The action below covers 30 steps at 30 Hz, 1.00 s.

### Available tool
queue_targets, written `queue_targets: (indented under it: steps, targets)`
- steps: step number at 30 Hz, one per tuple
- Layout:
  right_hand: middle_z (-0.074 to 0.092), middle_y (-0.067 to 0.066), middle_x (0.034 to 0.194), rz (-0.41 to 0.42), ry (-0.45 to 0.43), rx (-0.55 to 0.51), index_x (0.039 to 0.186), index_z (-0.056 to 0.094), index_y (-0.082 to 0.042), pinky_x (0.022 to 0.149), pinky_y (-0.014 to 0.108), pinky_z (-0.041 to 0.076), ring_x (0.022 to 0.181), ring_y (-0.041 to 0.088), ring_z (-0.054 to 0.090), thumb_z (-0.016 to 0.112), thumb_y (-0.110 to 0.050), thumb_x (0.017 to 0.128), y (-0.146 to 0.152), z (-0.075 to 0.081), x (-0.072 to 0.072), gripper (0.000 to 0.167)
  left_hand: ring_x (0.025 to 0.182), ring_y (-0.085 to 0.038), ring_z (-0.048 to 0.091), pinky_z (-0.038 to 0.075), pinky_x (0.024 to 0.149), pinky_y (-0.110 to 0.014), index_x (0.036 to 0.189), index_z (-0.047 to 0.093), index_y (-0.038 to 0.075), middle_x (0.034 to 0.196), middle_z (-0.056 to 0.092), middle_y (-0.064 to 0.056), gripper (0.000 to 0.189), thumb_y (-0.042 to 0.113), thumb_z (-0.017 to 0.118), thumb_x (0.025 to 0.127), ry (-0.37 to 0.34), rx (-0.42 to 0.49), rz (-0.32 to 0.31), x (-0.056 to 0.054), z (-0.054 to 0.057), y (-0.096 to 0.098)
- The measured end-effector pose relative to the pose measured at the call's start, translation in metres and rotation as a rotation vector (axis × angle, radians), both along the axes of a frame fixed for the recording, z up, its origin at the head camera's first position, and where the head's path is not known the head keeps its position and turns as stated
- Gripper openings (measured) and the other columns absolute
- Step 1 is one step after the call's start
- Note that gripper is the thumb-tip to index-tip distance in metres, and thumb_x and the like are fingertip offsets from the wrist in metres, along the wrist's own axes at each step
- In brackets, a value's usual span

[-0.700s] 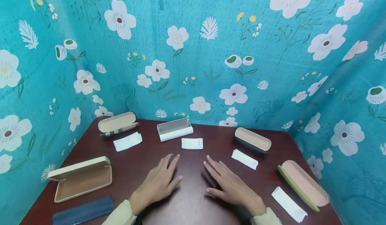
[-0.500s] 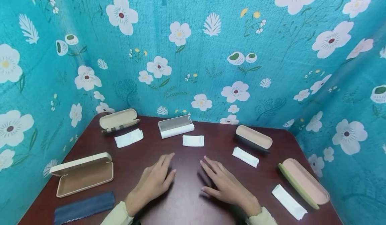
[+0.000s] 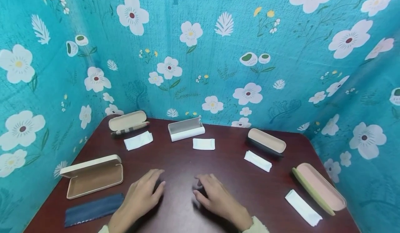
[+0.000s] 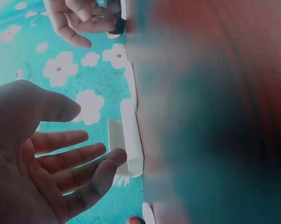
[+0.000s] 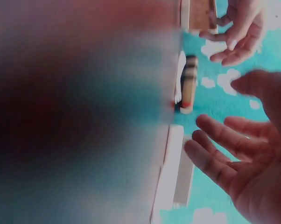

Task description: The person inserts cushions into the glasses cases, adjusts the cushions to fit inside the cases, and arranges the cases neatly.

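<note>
My left hand (image 3: 139, 194) hovers low over the dark red table with loosely bent fingers and holds nothing. Nearest to it are a folded blue cloth (image 3: 93, 209) and an open cream glasses case (image 3: 95, 183) with a brown inside. Across a gap, my right hand (image 3: 217, 196) is likewise empty, palm down, fingers relaxed. In the left wrist view the left hand (image 4: 61, 154) shows spread fingers, with the white glasses case (image 4: 131, 135) beyond them. The right wrist view shows the right hand (image 5: 243, 154) with its fingers apart.
Along the back stand a striped glasses case (image 3: 128, 122), a white one (image 3: 186, 130) and a black one (image 3: 266, 143); a green one (image 3: 318, 188) lies at right. All are open. Folded white cloths (image 3: 203, 144) lie before them. A flowered blue curtain (image 3: 200, 52) encloses the table (image 3: 178, 212).
Both hands have drawn back toward the near edge and to the left in the head view. The view itself has shifted slightly. Cases and cloths keep their places on the table.
</note>
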State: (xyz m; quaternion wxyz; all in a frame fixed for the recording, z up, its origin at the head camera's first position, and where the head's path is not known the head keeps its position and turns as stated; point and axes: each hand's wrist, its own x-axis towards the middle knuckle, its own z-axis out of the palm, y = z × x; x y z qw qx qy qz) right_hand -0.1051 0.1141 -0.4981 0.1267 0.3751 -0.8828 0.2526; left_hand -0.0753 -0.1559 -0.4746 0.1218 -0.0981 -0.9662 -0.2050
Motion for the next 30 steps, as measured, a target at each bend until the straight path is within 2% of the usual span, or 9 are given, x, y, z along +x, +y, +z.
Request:
queue_targets:
  steps: [3,7,12,15,19,21,23,28,30]
  targets:
    - [0.070,-0.001,0.093,-0.006,0.040,-0.075,0.114,0.068,-0.008,0.073,0.025,0.054,0.084,0.009,0.063,0.075,-0.018,0.088,-0.015,-0.002,0.005,0.028,0.104,-0.022,0.072,0.059,0.076,-0.043,0.121,0.070,0.012,0.116,0.073,-0.003,0.031,0.022,0.074,0.092,-0.032,0.016,0.025,0.009,-0.001,-0.004]
    - [0.072,-0.002,0.090,-0.037,0.013,-0.095,0.110,0.070,-0.009,0.074,0.025,0.055,0.082,0.010,0.067,0.075,-0.018,0.087,-0.031,0.000,0.012,0.025,0.104,-0.023,0.072,0.058,0.077,-0.046,0.118,0.072,0.013,0.113,0.074,-0.002,0.028,0.021,0.074,0.091,-0.041,0.038,0.038,0.018,-0.001,-0.008]
    - [0.072,-0.002,0.092,-0.073,-0.139,-0.052,0.114,0.070,-0.008,0.075,0.025,0.055,0.084,0.007,0.067,0.071,-0.022,0.091,-0.050,0.004,0.019,0.027,0.101,-0.020,0.073,0.058,0.077,-0.046,0.110,0.075,0.016,0.107,0.075,0.002,0.021,0.020,0.077,0.089,-0.016,0.047,0.071,0.028,-0.001,-0.014]
    - [0.071,0.000,0.094,-0.114,-0.225,-0.049,0.108,0.070,-0.007,0.076,0.025,0.055,0.085,0.006,0.063,0.069,-0.023,0.093,-0.062,0.006,0.020,0.022,0.100,-0.020,0.072,0.057,0.077,-0.047,0.107,0.075,0.017,0.106,0.074,0.003,0.018,0.019,0.076,0.089,-0.006,0.056,0.082,0.032,0.000,-0.019]
    - [0.070,0.002,0.090,-0.149,-0.302,-0.062,0.098,0.069,-0.006,0.068,0.019,0.051,0.075,0.002,0.056,0.068,-0.022,0.094,-0.080,0.006,0.023,0.017,0.102,-0.022,0.072,0.057,0.080,-0.049,0.109,0.075,0.018,0.109,0.074,0.003,0.018,0.020,0.075,0.091,-0.075,0.061,0.100,0.040,0.000,-0.027]
    - [0.067,-0.001,0.085,-0.146,-0.336,-0.056,0.096,0.069,-0.005,0.062,0.014,0.047,0.068,-0.002,0.050,0.067,-0.022,0.094,-0.088,0.007,0.025,0.017,0.105,-0.024,0.071,0.056,0.084,-0.051,0.112,0.074,0.017,0.112,0.074,0.002,0.020,0.022,0.073,0.093,-0.151,0.062,0.120,0.044,0.001,-0.030]
    - [0.068,-0.001,0.084,-0.124,-0.349,-0.036,0.103,0.071,-0.003,0.059,0.011,0.045,0.066,-0.005,0.050,0.068,-0.022,0.095,-0.097,0.008,0.028,0.021,0.106,-0.027,0.071,0.055,0.086,-0.053,0.113,0.074,0.016,0.113,0.074,0.000,0.021,0.023,0.072,0.094,-0.191,0.061,0.140,0.048,0.001,-0.034]
    - [0.073,0.002,0.091,-0.042,-0.349,0.023,0.103,0.073,-0.004,0.061,0.009,0.046,0.070,-0.006,0.056,0.068,-0.023,0.096,-0.114,0.012,0.034,0.021,0.103,-0.031,0.071,0.055,0.083,-0.054,0.113,0.074,0.015,0.111,0.074,-0.002,0.021,0.024,0.071,0.094,-0.218,0.072,0.179,0.059,-0.002,-0.046]
    - [0.070,-0.001,0.087,-0.016,-0.351,0.033,0.100,0.072,-0.005,0.059,0.008,0.044,0.069,-0.006,0.053,0.068,-0.023,0.097,-0.121,0.013,0.036,0.019,0.103,-0.033,0.071,0.055,0.082,-0.055,0.113,0.073,0.015,0.111,0.074,-0.004,0.021,0.025,0.071,0.095,-0.233,0.072,0.187,0.063,-0.003,-0.052]
